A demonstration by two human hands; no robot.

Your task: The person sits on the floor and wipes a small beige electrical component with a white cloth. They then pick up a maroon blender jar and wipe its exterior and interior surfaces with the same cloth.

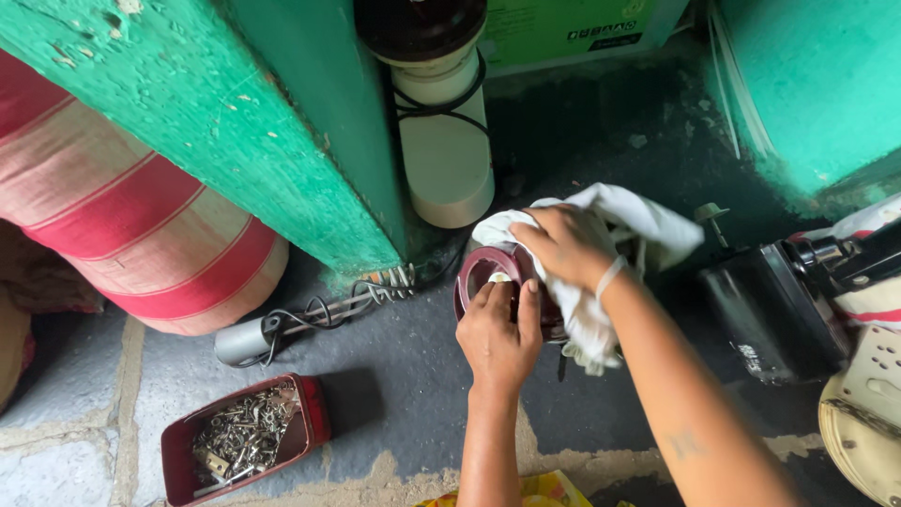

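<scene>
A round maroon appliance base (479,272) stands on the dark stone floor in the middle of the head view. My left hand (499,334) grips its near rim, fingers over the edge. My right hand (566,246) presses a white cloth (629,218) onto the top and right side of the base. The cloth drapes down past my wrist and hides most of the base's right half.
A green pillar (235,122) rises at the left, a cream cylinder with a cable (446,150) behind the base. A red tray of metal parts (239,439) and an immersion heater rod (310,319) lie on the floor. A black appliance (779,300) sits right.
</scene>
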